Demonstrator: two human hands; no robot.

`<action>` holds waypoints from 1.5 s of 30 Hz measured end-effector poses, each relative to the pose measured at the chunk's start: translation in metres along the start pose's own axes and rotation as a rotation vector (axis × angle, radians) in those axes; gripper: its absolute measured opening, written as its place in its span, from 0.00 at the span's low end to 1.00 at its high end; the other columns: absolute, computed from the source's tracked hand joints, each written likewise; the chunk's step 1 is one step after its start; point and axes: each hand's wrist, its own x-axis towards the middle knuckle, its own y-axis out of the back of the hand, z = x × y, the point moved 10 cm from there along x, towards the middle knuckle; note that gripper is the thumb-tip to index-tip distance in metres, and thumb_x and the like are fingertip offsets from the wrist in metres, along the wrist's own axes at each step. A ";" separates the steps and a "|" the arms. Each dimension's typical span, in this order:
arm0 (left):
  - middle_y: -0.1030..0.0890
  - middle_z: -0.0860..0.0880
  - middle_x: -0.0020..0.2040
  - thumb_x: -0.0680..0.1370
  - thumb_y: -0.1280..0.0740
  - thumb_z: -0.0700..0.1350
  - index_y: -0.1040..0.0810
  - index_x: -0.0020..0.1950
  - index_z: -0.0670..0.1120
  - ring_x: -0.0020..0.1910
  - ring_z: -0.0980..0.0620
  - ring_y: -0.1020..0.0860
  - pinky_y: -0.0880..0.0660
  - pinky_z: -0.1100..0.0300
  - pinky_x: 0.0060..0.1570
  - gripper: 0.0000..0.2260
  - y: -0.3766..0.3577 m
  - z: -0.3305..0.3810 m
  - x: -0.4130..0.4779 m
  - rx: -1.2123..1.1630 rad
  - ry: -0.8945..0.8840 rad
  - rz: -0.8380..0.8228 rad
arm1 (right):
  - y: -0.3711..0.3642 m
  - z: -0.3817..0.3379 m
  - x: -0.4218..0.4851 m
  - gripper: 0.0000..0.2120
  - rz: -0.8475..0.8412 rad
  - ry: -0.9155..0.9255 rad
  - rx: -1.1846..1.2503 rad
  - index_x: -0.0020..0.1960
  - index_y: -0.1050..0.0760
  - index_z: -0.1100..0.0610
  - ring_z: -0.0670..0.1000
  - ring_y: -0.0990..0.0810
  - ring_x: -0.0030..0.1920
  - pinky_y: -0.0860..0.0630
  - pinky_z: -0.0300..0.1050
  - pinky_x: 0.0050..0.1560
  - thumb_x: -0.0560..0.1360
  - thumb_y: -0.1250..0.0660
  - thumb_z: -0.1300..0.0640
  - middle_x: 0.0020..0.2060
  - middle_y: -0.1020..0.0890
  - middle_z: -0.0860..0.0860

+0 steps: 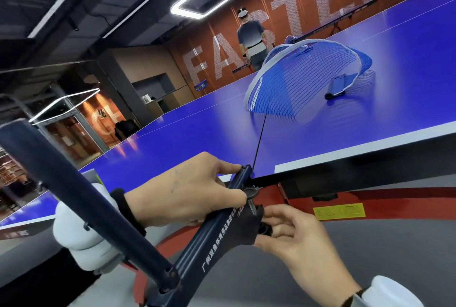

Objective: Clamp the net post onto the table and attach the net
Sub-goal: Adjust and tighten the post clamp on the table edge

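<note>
A dark blue net post with white lettering sits against the side edge of the blue table. Its upright tube rises toward me at the left. My left hand grips the post's top arm where it lies on the table edge. Below the edge, my right hand pinches the black knob of the clamp screw, whose threaded shaft and round pad show under the tabletop. The blue net with white trim lies crumpled on the table. A thin black cord runs from it to the post.
A second dark post piece lies on the table beside the net. A person stands at the far side near an orange wall with large letters. Grey and red floor lies below the table edge, where a yellow label is stuck.
</note>
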 end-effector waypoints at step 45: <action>0.17 0.38 0.38 0.78 0.32 0.45 0.21 0.46 0.66 0.29 0.47 0.28 0.33 0.62 0.23 0.12 0.000 -0.009 -0.013 -0.118 -0.020 0.040 | -0.008 -0.008 -0.014 0.13 -0.167 -0.014 -0.054 0.54 0.17 0.52 0.45 0.15 0.52 0.21 0.38 0.56 0.73 0.26 0.65 0.49 0.13 0.44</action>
